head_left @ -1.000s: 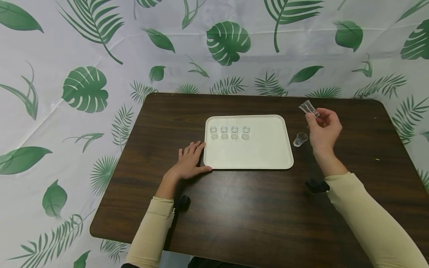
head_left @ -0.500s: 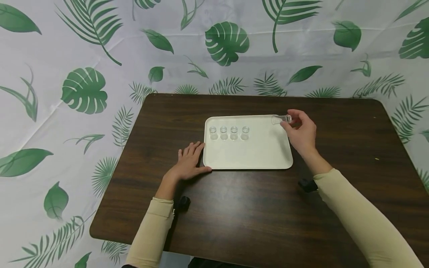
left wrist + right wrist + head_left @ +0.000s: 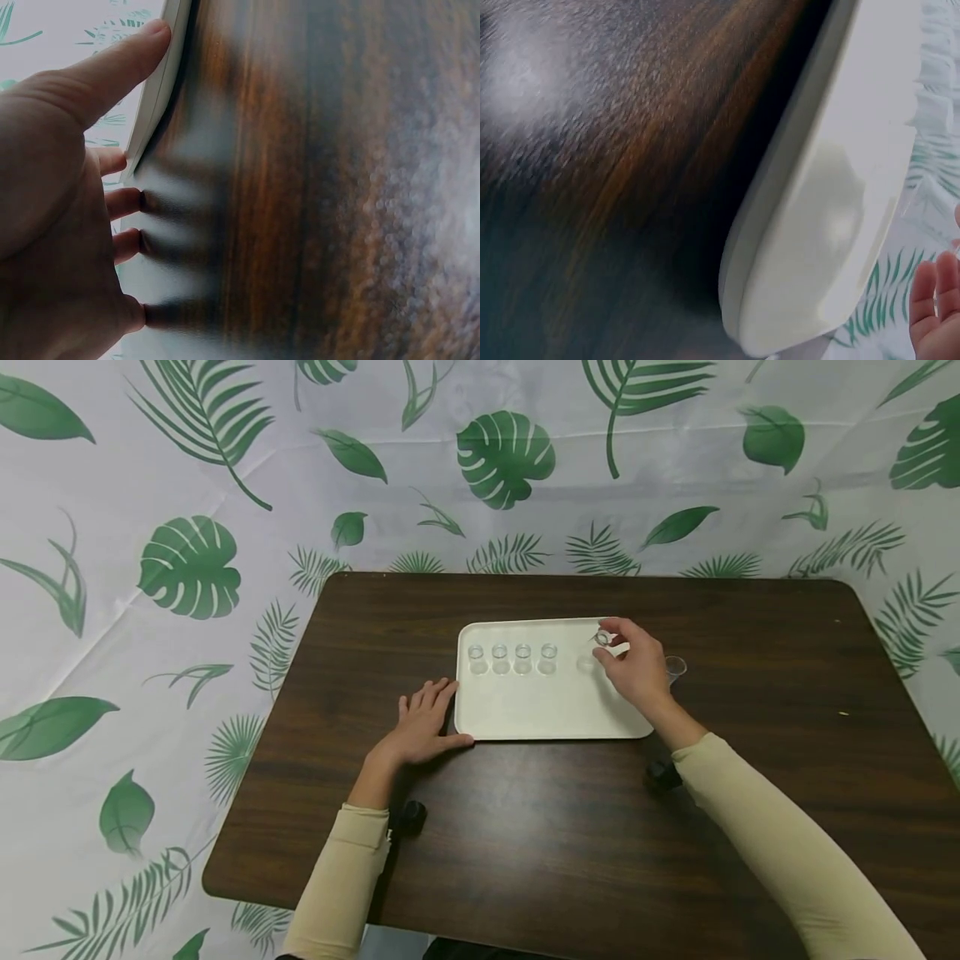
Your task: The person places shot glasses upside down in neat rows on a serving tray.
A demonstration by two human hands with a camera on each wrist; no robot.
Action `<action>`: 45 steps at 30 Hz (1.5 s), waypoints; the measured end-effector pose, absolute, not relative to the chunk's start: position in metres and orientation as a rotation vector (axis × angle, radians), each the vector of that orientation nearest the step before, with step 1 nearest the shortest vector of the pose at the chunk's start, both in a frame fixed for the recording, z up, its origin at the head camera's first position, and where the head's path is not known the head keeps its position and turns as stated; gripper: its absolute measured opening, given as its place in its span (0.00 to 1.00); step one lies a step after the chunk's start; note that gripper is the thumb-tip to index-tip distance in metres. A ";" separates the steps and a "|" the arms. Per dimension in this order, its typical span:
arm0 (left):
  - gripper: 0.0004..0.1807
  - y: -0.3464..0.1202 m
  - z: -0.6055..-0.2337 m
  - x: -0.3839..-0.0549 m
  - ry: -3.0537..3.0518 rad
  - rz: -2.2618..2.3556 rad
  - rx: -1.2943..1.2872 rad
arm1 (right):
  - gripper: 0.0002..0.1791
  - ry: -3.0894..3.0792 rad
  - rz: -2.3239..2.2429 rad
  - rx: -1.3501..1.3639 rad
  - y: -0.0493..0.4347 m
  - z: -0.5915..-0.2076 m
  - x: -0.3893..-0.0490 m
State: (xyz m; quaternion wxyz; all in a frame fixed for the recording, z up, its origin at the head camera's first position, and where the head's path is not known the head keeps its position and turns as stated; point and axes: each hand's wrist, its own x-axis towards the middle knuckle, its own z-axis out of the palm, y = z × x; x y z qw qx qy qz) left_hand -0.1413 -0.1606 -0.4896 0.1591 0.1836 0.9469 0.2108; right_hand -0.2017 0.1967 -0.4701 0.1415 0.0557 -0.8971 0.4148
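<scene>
My right hand [image 3: 633, 668] pinches a small clear shot glass [image 3: 602, 638] by its narrow base, over the right part of a white tray [image 3: 555, 714]. Several matching shot glasses [image 3: 523, 660] stand in a row along the left half of the tray. Just right of the tray another shot glass [image 3: 677, 667] stands on the table, partly behind my right hand. My left hand [image 3: 422, 722] lies spread against the tray's left end, thumb at its near corner. The left wrist view has the thumb [image 3: 120, 71] along the tray's edge and the fingertips down on the tabletop.
The tray rests on a dark wood-grain table [image 3: 540, 843] with rounded corners. Behind it hangs a white cloth [image 3: 405, 468] printed with green leaves. A small yellowish speck [image 3: 843, 714] lies on the table at the right.
My right hand has carried the shot glass leftward from beside the tray to above it, turning it from tilted sideways to base up. The left hand has stayed put.
</scene>
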 end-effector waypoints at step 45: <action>0.54 -0.162 -0.492 -0.142 2.714 0.626 0.522 | 0.31 -2.692 1.003 0.389 0.174 -0.490 -0.202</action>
